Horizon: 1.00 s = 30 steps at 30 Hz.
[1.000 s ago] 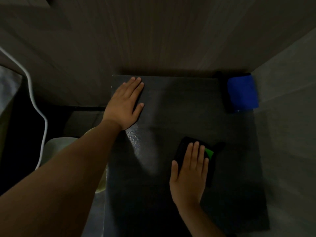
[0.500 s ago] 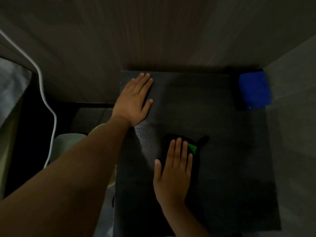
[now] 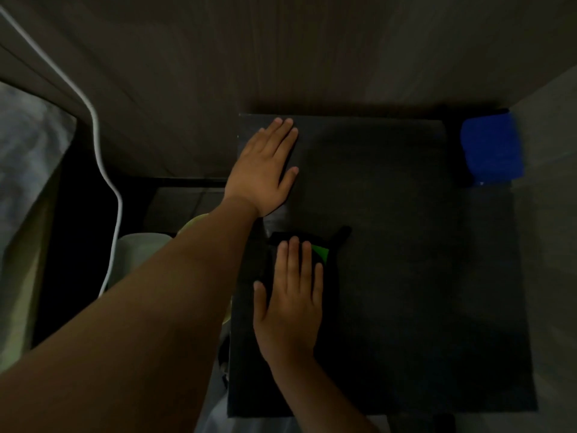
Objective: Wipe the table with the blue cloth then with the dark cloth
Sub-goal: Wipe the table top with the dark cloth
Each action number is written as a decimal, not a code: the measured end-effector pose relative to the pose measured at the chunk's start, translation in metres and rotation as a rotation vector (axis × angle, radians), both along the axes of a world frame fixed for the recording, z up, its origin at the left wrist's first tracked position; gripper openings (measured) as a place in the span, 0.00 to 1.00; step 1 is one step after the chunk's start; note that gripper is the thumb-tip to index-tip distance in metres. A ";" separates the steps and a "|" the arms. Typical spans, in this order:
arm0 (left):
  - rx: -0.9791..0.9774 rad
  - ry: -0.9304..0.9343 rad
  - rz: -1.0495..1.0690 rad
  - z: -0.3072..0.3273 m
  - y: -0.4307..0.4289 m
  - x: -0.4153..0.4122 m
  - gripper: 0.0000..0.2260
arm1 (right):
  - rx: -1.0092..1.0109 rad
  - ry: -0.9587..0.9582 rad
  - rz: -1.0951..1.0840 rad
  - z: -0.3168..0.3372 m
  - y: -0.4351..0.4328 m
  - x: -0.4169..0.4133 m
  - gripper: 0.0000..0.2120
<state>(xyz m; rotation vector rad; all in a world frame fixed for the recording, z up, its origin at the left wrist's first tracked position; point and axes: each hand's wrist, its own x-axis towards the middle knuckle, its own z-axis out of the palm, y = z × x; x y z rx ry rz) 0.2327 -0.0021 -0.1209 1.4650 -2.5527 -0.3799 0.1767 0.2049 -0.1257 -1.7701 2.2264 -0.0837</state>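
The dark folded cloth (image 3: 331, 264) could bunch or slip from under my right hand (image 3: 288, 303), whose flat, open fingers (image 3: 293, 257) only press it on the dark counter (image 3: 406, 276).

A white cable (image 3: 103, 170) curves down past a pale bin (image 3: 137, 254).

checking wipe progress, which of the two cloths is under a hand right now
The dark cloth, the one with the green patch, lies pressed flat under the right hand. The blue cloth sits untouched at the table's far right corner.
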 end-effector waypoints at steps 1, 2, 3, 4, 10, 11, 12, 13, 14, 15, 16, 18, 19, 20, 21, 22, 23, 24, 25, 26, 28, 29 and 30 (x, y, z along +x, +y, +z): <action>-0.001 0.004 -0.002 0.000 0.000 0.000 0.27 | -0.005 -0.009 0.012 0.000 0.000 0.004 0.31; -0.002 0.004 -0.003 0.001 0.000 0.000 0.27 | -0.010 -0.019 0.026 0.000 0.000 0.008 0.31; -0.003 0.004 -0.003 0.001 0.000 0.000 0.27 | -0.014 -0.029 0.042 0.000 -0.001 0.011 0.31; -0.002 0.004 -0.004 0.001 0.000 0.000 0.27 | -0.016 -0.036 0.060 0.000 -0.001 0.014 0.31; 0.010 -0.010 -0.005 0.001 0.002 0.001 0.27 | -0.017 -0.033 0.153 -0.001 0.001 0.020 0.31; 0.010 -0.006 -0.007 0.002 0.002 0.001 0.27 | -0.017 -0.026 0.171 -0.002 0.000 0.020 0.31; 0.011 -0.001 -0.008 0.002 0.002 0.001 0.27 | -0.016 -0.020 0.193 -0.002 0.000 0.019 0.31; 0.011 0.002 -0.009 0.003 0.002 0.001 0.27 | -0.019 -0.016 0.220 -0.002 0.001 0.017 0.31; 0.010 0.001 -0.009 0.003 0.002 0.001 0.27 | -0.023 -0.016 0.250 -0.003 0.001 0.016 0.31; 0.011 0.000 -0.008 0.003 0.003 0.001 0.27 | -0.024 -0.019 0.284 -0.004 0.001 0.015 0.31; 0.013 -0.002 -0.007 0.003 0.003 0.000 0.27 | -0.023 -0.022 0.322 -0.004 0.001 0.013 0.32; 0.013 -0.013 -0.006 0.003 0.003 0.000 0.27 | -0.021 -0.026 0.389 -0.006 0.000 0.010 0.32; 0.012 -0.019 -0.007 0.003 0.003 0.000 0.27 | -0.017 -0.031 0.411 -0.006 0.000 0.009 0.32; 0.013 -0.026 -0.007 0.004 0.004 -0.001 0.27 | -0.014 -0.040 0.423 -0.007 0.000 0.008 0.31; 0.015 -0.031 -0.007 0.004 0.005 -0.001 0.27 | -0.012 -0.052 0.429 -0.007 -0.001 0.007 0.31; 0.019 -0.037 -0.001 0.005 0.007 -0.002 0.27 | -0.013 -0.063 0.433 -0.007 -0.002 0.006 0.31; 0.026 -0.039 0.010 0.006 0.010 -0.003 0.27 | -0.016 -0.073 0.438 -0.006 -0.002 0.005 0.31; 0.041 -0.039 0.026 0.008 0.013 -0.004 0.26 | -0.016 -0.083 0.447 -0.004 -0.002 0.004 0.31; 0.058 -0.030 0.041 0.010 0.018 -0.006 0.26 | -0.012 -0.093 0.462 -0.003 -0.001 0.002 0.31; 0.074 -0.004 0.049 0.013 0.023 -0.007 0.25 | -0.002 -0.102 0.479 -0.002 0.003 -0.001 0.32; 0.099 0.091 0.002 0.021 0.036 -0.009 0.22 | 0.032 -0.138 0.502 0.001 0.020 -0.006 0.32; 0.109 0.136 -0.049 0.024 0.044 -0.011 0.21 | 0.052 -0.154 0.510 0.003 0.032 -0.009 0.32; 0.119 0.169 -0.102 0.027 0.054 -0.013 0.21 | 0.068 -0.162 0.517 0.004 0.044 -0.012 0.33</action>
